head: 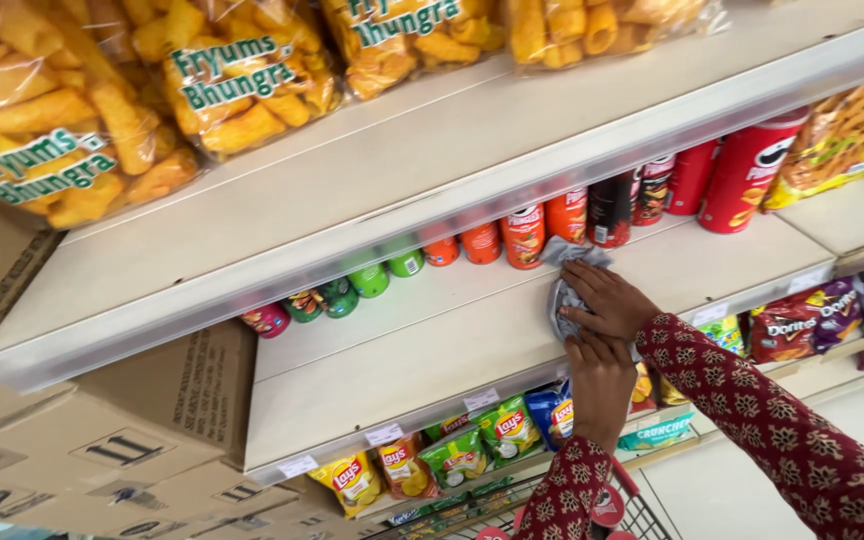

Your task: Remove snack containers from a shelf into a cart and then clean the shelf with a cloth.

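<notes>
Grey cloth [564, 285] under right hand [607, 303] fingers, on shelf [432, 350].

Cloth [564, 290] on middle shelf [422, 350], right hand [607, 300] on top of it. Left hand [600, 385] just before cloth, at shelf edge. Cans [512, 235] in a row behind cloth, at shelf back. Snack bags [132, 110] on shelf above. Chip packets [452, 455] on shelf below. Boxes [82, 440] left of shelf. Cart [592, 510] below shelf, near left hand.
</notes>
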